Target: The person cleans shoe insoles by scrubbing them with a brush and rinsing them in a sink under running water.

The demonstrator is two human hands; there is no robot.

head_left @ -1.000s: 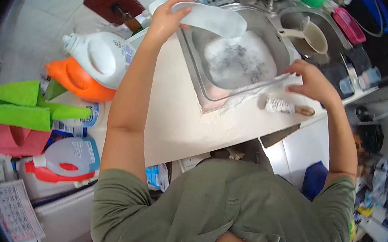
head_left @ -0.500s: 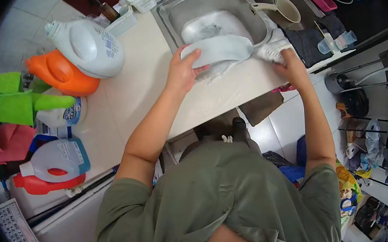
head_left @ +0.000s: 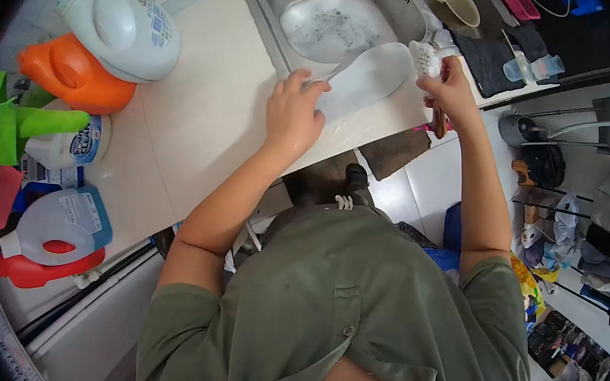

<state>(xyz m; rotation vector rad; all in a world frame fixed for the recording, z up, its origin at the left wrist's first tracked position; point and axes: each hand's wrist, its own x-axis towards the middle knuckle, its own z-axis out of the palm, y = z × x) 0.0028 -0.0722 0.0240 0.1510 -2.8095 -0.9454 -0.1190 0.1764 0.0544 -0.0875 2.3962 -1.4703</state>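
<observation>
A pale, translucent insole-shaped piece lies flat on the wet counter edge in front of the sink. At its left end is my left hand, fingers apart, the thumb tip touching or just beside the piece; I cannot tell which. My right hand grips a scrub brush with white bristles and a brown handle, held just right of the piece. The bristles face up and left, apart from the piece. Soapy water with grey suds fills the bottom of the sink.
A light pan sits in the second basin. Dark cloths and clear plastic cups lie to its right. Detergent bottles, including a white one and an orange one, line the left. The counter's front edge runs below my hands.
The pale piece has gone from raised and curved in my left hand to flat on the counter. My left fingers have opened. My right hand has turned the brush upward. The view has shifted.
</observation>
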